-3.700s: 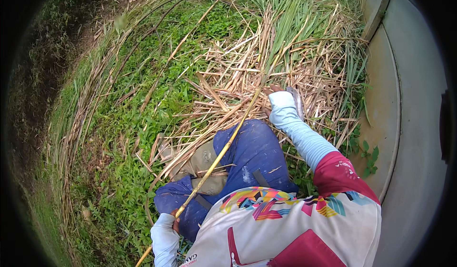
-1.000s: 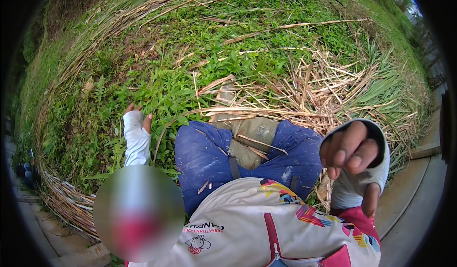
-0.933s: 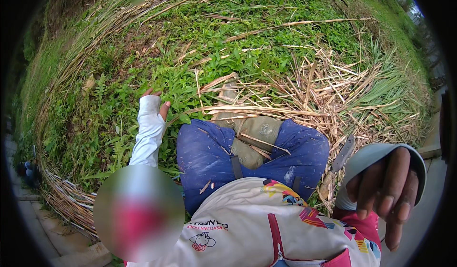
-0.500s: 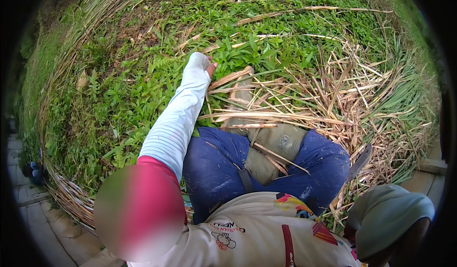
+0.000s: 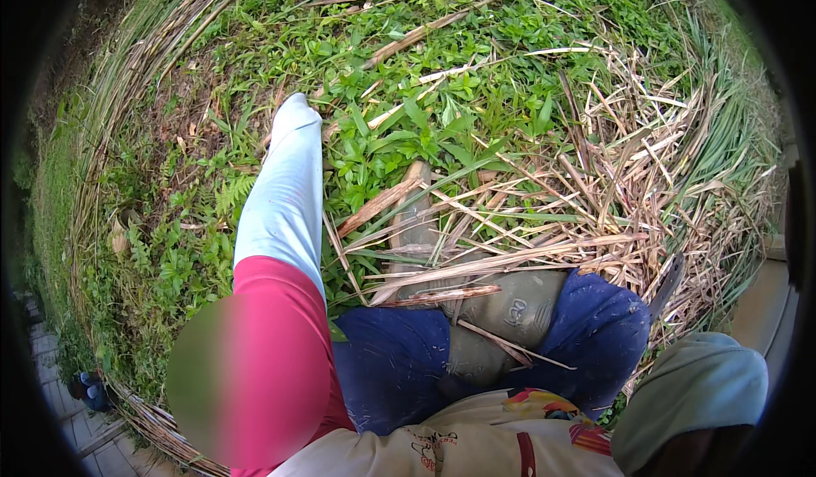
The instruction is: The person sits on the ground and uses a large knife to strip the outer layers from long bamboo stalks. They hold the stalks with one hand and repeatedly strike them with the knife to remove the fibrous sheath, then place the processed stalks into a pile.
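My left arm stretches forward in a red sleeve and a pale blue arm cover. At its end my left hand (image 5: 294,113) is low over leafy green plants (image 5: 374,150), beside dry stalks. The pale cover hides its fingers, so I cannot make out what it holds, if anything. My right arm shows only as a grey-green sleeve (image 5: 693,383) at the lower right; the hand is out of sight. A dark flat blade (image 5: 668,288) sticks out beside my right thigh; its handle is hidden.
Dry cut stalks (image 5: 510,260) lie across my olive rubber boots (image 5: 501,307) and heap up to the right. Long green blades of grass (image 5: 718,162) edge the heap. A long dry stalk (image 5: 442,25) lies farther ahead. Paving (image 5: 64,375) shows at the lower left.
My left hand has moved left, away from the stalks by the boot, and its fingers no longer show. My legs and boots sit lower in the picture as the view has shifted.
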`<state>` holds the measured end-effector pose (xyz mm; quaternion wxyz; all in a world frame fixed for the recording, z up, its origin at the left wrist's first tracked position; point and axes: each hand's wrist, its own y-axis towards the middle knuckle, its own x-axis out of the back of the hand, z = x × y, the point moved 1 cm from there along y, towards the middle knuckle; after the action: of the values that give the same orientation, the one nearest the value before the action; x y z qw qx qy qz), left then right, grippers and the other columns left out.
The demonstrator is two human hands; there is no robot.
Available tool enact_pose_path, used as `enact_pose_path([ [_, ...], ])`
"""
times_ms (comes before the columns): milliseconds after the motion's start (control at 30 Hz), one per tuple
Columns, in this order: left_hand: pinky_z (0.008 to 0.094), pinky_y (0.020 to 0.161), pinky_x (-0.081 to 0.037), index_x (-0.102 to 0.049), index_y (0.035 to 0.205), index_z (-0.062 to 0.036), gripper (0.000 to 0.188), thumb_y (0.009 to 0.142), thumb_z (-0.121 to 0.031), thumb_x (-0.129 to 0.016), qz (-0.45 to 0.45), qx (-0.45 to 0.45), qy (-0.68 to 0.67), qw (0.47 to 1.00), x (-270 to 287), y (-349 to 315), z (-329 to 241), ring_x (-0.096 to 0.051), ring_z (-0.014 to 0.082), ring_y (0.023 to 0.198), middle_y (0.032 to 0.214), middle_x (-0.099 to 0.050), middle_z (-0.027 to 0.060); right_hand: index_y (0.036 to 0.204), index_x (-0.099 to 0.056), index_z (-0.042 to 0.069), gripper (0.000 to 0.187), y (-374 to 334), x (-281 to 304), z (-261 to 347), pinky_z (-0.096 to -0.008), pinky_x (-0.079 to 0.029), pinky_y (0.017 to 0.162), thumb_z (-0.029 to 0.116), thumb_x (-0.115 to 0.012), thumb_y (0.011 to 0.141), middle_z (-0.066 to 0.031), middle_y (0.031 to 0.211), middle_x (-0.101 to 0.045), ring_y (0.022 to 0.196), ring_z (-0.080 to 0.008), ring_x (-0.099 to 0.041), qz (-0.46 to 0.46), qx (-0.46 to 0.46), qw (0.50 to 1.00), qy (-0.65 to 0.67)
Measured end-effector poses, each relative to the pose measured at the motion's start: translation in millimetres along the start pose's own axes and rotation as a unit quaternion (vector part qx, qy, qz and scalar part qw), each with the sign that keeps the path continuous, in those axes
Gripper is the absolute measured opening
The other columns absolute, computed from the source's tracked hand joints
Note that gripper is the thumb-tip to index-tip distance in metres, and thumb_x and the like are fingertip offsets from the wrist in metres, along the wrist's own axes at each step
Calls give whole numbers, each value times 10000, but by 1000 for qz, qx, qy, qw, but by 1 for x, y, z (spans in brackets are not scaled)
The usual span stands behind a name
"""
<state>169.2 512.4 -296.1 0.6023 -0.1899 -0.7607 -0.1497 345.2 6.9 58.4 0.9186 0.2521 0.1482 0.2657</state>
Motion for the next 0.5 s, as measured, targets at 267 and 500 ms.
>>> enact_pose_path([
  [267,442,910,-568,-771,956,-98,184,845,-241,-738,-7,32,113,993,27,-29,-19,-735,374,998,982,-766,173,1201,-733,65,257,7,7,26,-338,-502,551,214,-687,996,-134,1016,-707,643,-235,-647,37,-1,998,-44],
  [500,435,874,-572,-781,1004,-82,198,831,-154,-718,80,-5,157,984,73,-61,-57,-739,385,966,958,-759,200,1210,-715,62,284,27,-2,73,-348,-507,537,257,-690,1006,-145,1001,-705,622,-248,-647,81,23,994,-70],
])
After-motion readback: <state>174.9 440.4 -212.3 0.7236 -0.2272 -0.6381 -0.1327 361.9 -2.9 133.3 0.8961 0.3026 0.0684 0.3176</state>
